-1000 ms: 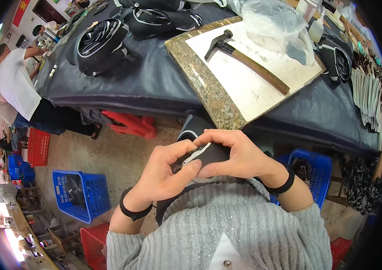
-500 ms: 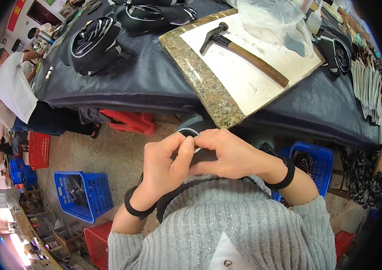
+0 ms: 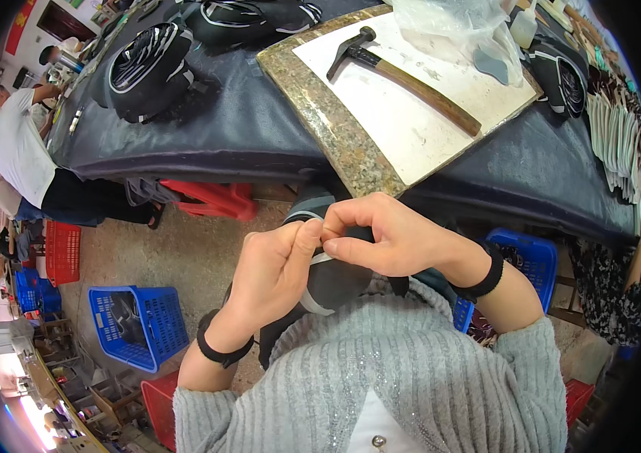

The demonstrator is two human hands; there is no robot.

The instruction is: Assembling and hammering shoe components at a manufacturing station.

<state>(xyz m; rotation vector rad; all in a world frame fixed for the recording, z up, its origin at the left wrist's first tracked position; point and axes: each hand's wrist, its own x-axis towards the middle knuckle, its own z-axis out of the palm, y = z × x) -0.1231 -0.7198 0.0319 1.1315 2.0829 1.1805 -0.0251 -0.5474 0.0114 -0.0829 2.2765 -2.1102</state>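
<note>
My left hand (image 3: 271, 260) is closed in a pinch over my lap, thumb pressed against the index finger. My right hand (image 3: 390, 238) curls toward it, thumb and index fingertips meeting right at the left fingertips. Whatever lies between the fingers is too small or hidden to make out. Just below and behind both hands is a dark grey piece with pale edging (image 3: 335, 283), partly covered by them. Ahead on the stone slab (image 3: 335, 124) lies a hammer with a wooden handle (image 3: 426, 94), on a white sheet (image 3: 418, 143).
Bundles of black pieces with pale trim (image 3: 146, 75) sit on the dark-covered table (image 3: 222, 128). A clear plastic bag (image 3: 449, 30) rests on the slab's far side. Blue baskets (image 3: 162, 325) stand on the floor either side. A person in white (image 3: 22, 143) works at far left.
My hands have shifted slightly, the right hand's fingers opening into a wider curl. More of the dark grey piece shows beneath them. The view has tilted a little.
</note>
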